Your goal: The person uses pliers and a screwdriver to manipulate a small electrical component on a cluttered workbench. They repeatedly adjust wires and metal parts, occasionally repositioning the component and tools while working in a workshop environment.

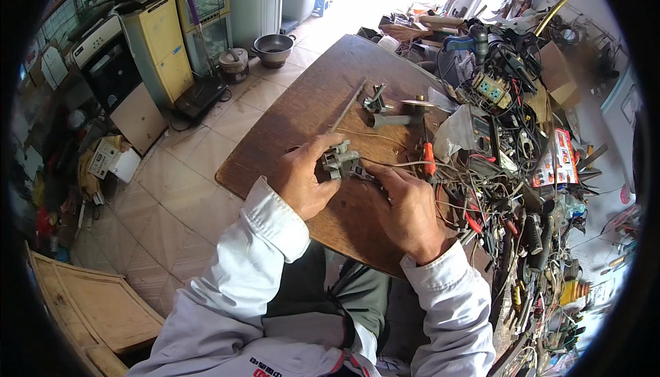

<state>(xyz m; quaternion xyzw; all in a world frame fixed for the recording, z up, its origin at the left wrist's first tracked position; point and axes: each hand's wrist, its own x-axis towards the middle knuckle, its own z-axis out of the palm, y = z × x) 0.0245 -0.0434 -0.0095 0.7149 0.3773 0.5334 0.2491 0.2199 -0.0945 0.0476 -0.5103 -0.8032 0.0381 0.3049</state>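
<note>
My left hand [306, 183] grips a small greyish-green metal fitting [337, 162] over the middle of the wooden table [289, 115]. My right hand [410, 212] is closed on a silver wrench [364, 173] whose head is at the fitting's right side. Beyond my hands lie a thin rod [350, 104], another small metal part [376, 97], a short grey tube [393, 120] and a flat brass-coloured disc on a stem [418, 102]. A red-handled screwdriver [428, 159] lies to the right, just past my right hand, among loose wires.
A dense pile of tools, cables and parts [515, 232] covers the table's right side and extends back. On the left are old appliances [155, 47], a dark pot [273, 52] on the tiled floor [182, 191], cardboard and a wooden cabinet [89, 308].
</note>
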